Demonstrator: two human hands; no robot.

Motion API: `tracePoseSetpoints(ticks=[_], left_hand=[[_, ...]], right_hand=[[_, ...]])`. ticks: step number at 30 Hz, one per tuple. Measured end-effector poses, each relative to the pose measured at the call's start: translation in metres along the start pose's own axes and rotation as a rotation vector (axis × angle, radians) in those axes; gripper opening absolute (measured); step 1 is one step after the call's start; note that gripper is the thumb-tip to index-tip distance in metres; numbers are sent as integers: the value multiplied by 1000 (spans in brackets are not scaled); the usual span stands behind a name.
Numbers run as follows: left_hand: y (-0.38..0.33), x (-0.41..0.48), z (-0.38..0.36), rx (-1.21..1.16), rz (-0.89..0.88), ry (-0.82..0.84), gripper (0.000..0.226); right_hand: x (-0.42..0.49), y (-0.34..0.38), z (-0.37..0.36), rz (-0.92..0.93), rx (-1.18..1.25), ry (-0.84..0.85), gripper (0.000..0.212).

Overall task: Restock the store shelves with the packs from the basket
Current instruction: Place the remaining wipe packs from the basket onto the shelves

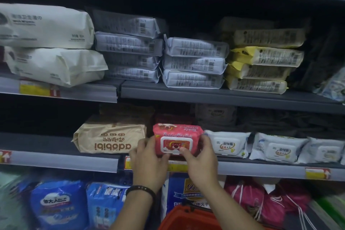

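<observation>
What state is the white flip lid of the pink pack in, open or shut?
Shut: the lid lies flat against the pink pack.

You're standing in a shop aisle. Grey metal shelves point(224, 95) carry stacked packs of wet wipes point(194, 61) at twelve o'clock. Yellow-and-red price tags point(317, 173) line the shelf edge at four o'clock, and a red shopping basket point(186, 218) sits at six o'clock.
</observation>
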State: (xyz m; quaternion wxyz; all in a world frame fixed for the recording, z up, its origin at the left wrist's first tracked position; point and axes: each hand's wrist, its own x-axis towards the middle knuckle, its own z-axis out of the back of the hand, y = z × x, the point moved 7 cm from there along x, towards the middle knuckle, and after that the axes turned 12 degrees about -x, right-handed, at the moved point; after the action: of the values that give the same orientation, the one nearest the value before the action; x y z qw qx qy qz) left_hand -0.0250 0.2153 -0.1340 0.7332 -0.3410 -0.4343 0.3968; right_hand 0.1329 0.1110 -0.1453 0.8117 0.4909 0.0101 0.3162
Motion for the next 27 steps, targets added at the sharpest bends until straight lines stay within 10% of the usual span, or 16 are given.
tracePoseSetpoints(ticks=[19, 27], left_hand=[[15, -14, -25, -278, 65, 183, 74], [17, -12, 23, -292, 89, -61, 38]], right_hand=[[8, -14, -10, -43, -340, -63, 21], [-37, 8, -11, -37, -143, -109, 36]])
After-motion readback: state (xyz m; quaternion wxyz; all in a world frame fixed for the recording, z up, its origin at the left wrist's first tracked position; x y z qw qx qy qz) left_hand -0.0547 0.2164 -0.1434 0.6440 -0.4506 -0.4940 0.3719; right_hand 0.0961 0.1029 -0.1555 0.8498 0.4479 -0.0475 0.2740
